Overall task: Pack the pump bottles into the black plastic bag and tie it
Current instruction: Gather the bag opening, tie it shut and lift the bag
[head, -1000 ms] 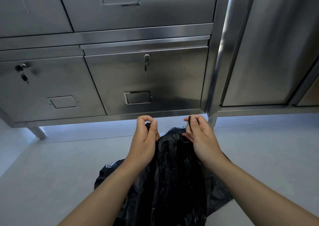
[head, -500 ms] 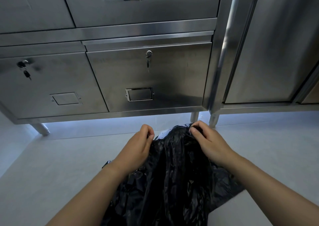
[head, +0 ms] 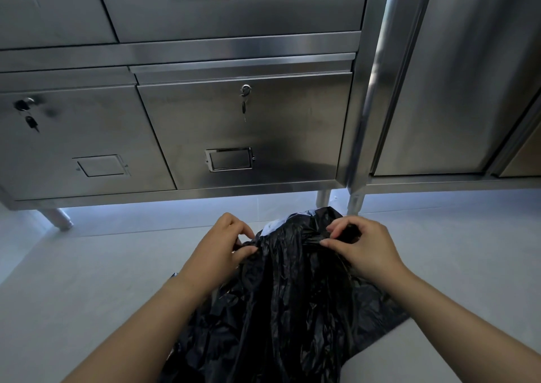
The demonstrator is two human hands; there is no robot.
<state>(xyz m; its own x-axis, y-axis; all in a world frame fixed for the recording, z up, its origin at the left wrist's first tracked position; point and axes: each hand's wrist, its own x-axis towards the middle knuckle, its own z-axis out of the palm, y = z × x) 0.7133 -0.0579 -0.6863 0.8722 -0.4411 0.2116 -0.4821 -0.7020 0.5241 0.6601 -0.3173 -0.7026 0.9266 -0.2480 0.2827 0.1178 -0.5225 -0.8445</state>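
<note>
Both hands pinched the black plastic bag (head: 281, 309): left hand (head: 218, 251) gripping film, right hand (head: 361, 248) gripping a twisted tail. Thin plastic could tear, or the knot slip loose.

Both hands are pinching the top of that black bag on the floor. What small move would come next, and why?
Probably cross the two gathered ends over each other to start a knot. The left hand and right hand each pinch a bunch of the black bag at its mouth, apart, with a pale gap still open between them and no knot visible.
</note>
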